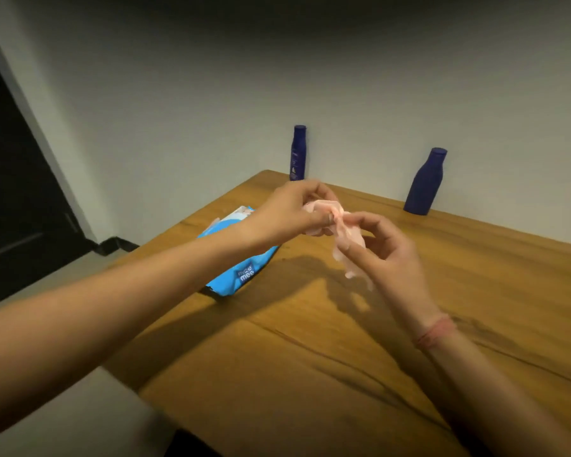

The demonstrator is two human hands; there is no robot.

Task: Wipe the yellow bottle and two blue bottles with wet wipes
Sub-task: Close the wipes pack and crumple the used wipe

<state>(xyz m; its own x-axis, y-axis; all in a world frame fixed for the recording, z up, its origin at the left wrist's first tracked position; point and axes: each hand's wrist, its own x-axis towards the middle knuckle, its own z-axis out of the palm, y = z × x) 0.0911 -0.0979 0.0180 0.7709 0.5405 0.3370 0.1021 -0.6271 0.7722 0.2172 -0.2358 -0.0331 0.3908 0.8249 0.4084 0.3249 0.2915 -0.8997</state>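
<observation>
Two dark blue bottles stand upright at the table's far edge by the wall: a slim one (298, 153) at the back corner and a wider one (425, 182) to its right. No yellow bottle is in view. A crumpled pale wet wipe (346, 232) hangs above the table, held between both hands. My left hand (290, 211) pinches its upper left part. My right hand (383, 249) grips its right side, with the wipe's loose end dangling below the fingers.
A blue wet-wipes pack (241, 272) lies on the wooden table (310, 357) near its left edge, partly under my left forearm. A dark doorway (10, 192) is at the left. A white wall runs behind the table.
</observation>
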